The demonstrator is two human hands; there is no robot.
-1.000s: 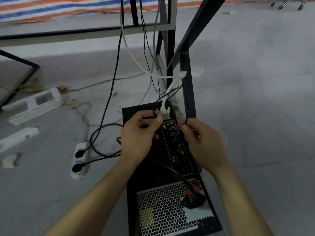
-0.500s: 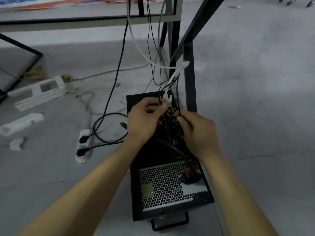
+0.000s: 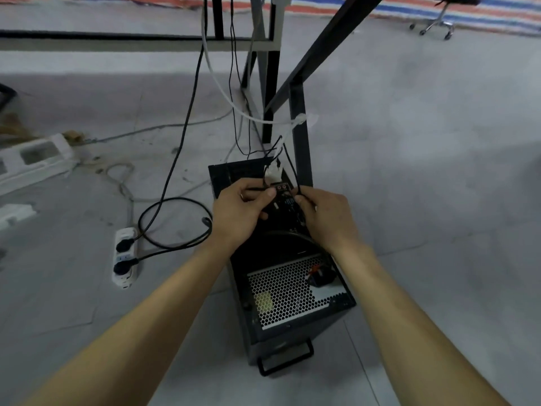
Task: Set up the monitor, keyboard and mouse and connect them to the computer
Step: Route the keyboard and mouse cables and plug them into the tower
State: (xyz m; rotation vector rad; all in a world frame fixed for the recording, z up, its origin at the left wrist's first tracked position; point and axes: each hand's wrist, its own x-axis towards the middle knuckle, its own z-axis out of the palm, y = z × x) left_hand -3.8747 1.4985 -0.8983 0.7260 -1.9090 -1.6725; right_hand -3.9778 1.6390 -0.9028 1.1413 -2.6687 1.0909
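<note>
Computer [image 3: 292, 288] lies on its side on the floor, rear panel up, far end just beside the foot of the bench leg [image 3: 298, 136]. White connector [image 3: 273, 174] sits at the far edge of the rear panel, and its white cable [image 3: 211, 68] runs up to the bench.

Left hand [image 3: 241, 213]: fingers [image 3: 269, 194] pressed together, pinching a thin black lead. Right hand [image 3: 326, 219]: fingers [image 3: 298, 199] pinching another thin black cable [image 3: 291, 168] over the I/O panel [image 3: 288, 206]. Both plug ends are hidden, so I can't tell the type.

Handling, my read:
- The leads are light and limp and won't steer from the cord.
- Hold the stiff plug shell close behind the metal tip.
- Ports are small and keyed: square it up, then push straight. Forcing it at an angle could bend the contacts.
- The tower is heavy enough to stay put under the push.

Power plug [image 3: 320, 278] is seated at the near end.
</note>
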